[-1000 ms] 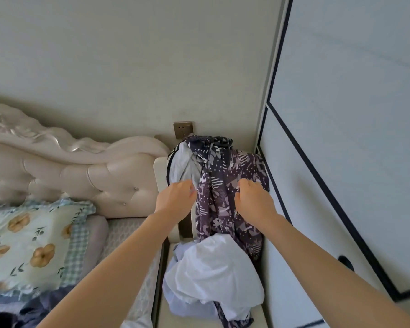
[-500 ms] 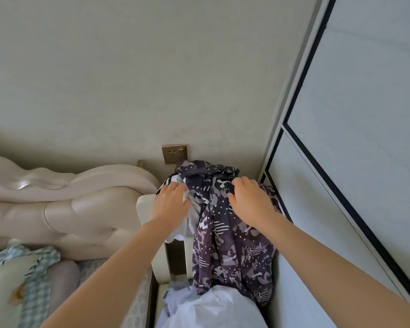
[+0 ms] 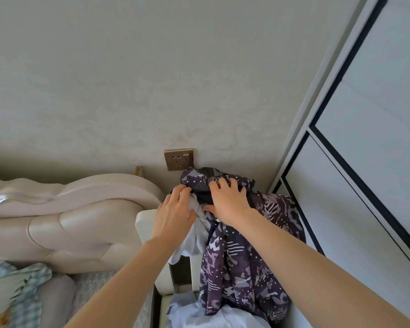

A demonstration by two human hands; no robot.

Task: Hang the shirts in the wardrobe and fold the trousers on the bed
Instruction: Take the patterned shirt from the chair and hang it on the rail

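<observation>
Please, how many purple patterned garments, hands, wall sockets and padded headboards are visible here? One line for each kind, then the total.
Purple patterned garment: 1
Hands: 2, left hand holding pale cloth, right hand gripping the patterned garment
Wall socket: 1
Padded headboard: 1
Total: 5

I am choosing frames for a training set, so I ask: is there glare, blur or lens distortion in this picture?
Head view: soft, even daylight, no hard shadows; head view: small glare patches on the glossy headboard at left; head view: wardrobe door lines lean steeply, a wide-angle effect; head view: the patterned shirt and right hand look sharp, without motion blur.
</observation>
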